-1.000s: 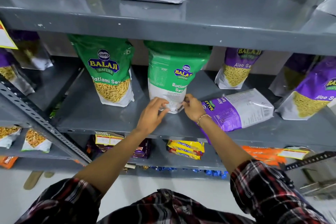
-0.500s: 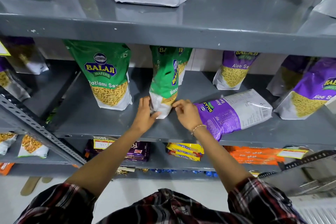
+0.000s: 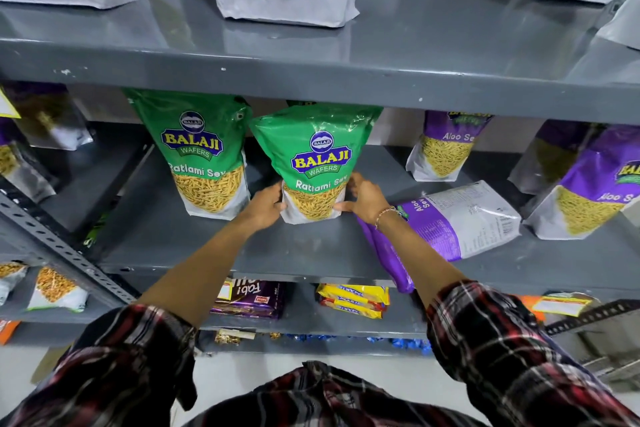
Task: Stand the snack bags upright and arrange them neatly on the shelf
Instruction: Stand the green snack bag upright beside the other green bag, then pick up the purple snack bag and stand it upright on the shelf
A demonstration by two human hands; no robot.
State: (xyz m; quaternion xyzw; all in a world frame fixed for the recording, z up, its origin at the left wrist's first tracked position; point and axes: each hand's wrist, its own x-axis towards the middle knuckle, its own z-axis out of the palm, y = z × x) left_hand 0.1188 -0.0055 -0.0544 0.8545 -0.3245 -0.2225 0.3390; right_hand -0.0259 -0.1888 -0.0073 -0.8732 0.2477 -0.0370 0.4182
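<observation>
On the grey shelf (image 3: 311, 250), mid-depth, both hands, left (image 3: 265, 206) and right (image 3: 363, 199), clasp the base of a green bag (image 3: 313, 163), steadying it upright, label forward. A purple bag (image 3: 457, 218) lies flat beside it.

Both hands, left hand (image 3: 265, 206) and right hand (image 3: 363, 198), grip an upright green Ratlami Sev bag (image 3: 313, 163) on a grey shelf (image 3: 207, 246).
</observation>
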